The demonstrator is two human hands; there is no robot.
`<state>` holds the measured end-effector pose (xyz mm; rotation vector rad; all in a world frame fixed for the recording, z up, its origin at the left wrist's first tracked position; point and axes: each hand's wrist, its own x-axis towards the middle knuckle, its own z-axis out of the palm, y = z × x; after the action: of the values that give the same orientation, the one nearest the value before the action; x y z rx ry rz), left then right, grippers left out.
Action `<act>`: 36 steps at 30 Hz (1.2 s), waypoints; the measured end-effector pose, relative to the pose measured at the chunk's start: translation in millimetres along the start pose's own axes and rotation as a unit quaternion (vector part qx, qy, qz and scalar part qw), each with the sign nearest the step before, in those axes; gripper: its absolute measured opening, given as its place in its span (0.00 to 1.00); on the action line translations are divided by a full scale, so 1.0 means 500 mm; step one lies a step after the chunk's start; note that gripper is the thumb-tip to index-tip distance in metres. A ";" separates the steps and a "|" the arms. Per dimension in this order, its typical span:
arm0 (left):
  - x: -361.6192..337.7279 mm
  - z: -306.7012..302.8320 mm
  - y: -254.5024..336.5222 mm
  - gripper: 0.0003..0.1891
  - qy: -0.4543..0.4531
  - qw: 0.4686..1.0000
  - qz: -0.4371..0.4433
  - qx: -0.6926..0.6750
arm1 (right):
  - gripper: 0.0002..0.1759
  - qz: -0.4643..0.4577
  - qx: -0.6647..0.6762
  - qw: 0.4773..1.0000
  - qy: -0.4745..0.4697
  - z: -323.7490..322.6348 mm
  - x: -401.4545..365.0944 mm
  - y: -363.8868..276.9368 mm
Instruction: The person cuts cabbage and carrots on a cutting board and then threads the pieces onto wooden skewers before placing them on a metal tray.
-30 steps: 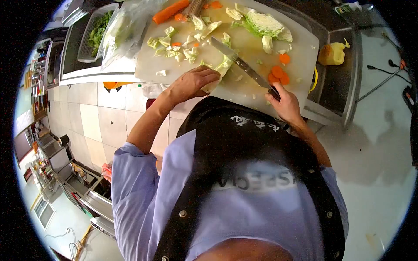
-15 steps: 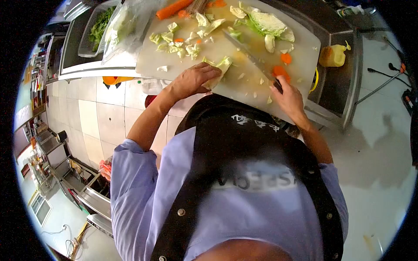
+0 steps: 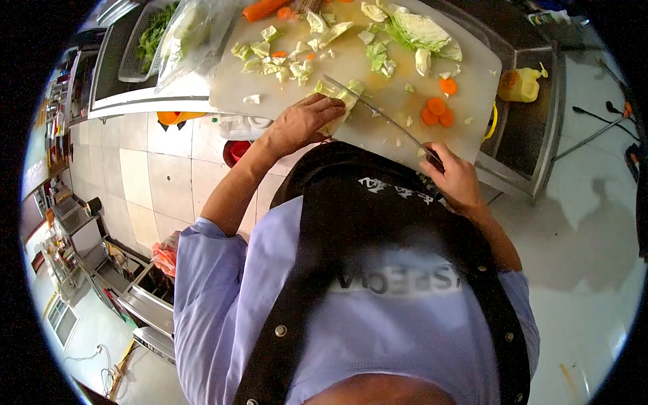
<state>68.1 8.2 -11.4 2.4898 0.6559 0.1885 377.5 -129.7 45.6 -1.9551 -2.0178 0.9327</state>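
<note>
Setting: commercial kitchen, pale tiled floor (image 3: 138, 175) below, with a white cutting board (image 3: 233, 84) along the work area.

Item: cabbage piece (image 3: 348, 102), lying at the board's near edge. Left hand (image 3: 310, 116) curls over it, fingers drawn in, pinning it down.

Item: kitchen knife (image 3: 388, 119), handle wrapped in the closed right hand (image 3: 455, 177); blade slanting across the cabbage piece, just beside the left fingertips (contact with the leaf cannot be told).

Item: cabbage wedge (image 3: 422, 34), far side, untouched by either hand.

Item: chopped cabbage (image 3: 300, 71), loose pieces, far left of the board.

Item: carrot slices (image 3: 436, 106), a small cluster on the right.

Step in hand, as judged: cutting the cabbage piece. A further stroke calls for a steady left hold, knuckles tucked back, and a straight downward press.
</note>
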 end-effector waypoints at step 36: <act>-0.023 0.030 0.004 0.29 0.064 0.997 -0.025 -0.042 | 0.19 0.049 0.014 0.992 -0.115 0.024 0.051 0.047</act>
<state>62.9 -6.1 -23.0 2.3930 0.7455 0.3511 387.7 -110.5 15.8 -2.0288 -2.0274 1.2552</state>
